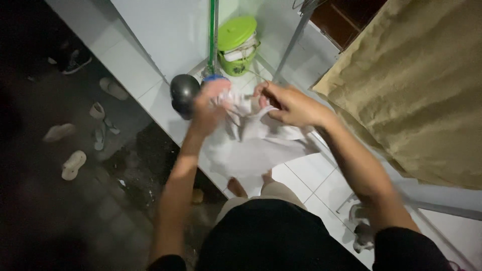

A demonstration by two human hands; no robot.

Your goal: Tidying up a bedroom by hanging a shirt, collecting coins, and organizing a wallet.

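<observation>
Seen from above, a person stands barefoot on a white tiled floor (321, 185) and holds a white cloth (251, 145) up in front of the body with both bare hands. The left hand (211, 103) is closed in a fist around the cloth's upper edge; it is blurred, so the fingers cannot be told apart. The right hand (288, 104) is also closed on the cloth, pinching a fold of the top edge with fingers curled. The two hands sit near each other, and the cloth is bunched between them and hangs loose below, above the person's feet.

Judging from the grip and the blur, the step in hand looks like working the cloth between the hands, perhaps wringing, shaking out or finding its edges. A next move would seem to call for both hands keeping a firm hold while the bunched part is drawn apart or twisted.

Just behind the left hand stands a dark rounded object (184, 93) on the floor. Further back is a green lidded bucket (237, 46) beside a green pole (212, 35). To the right hangs a large tan sheet (416, 90). To the left, the ground is dark and wet-looking, with several light sandals (73, 164) scattered on it.
</observation>
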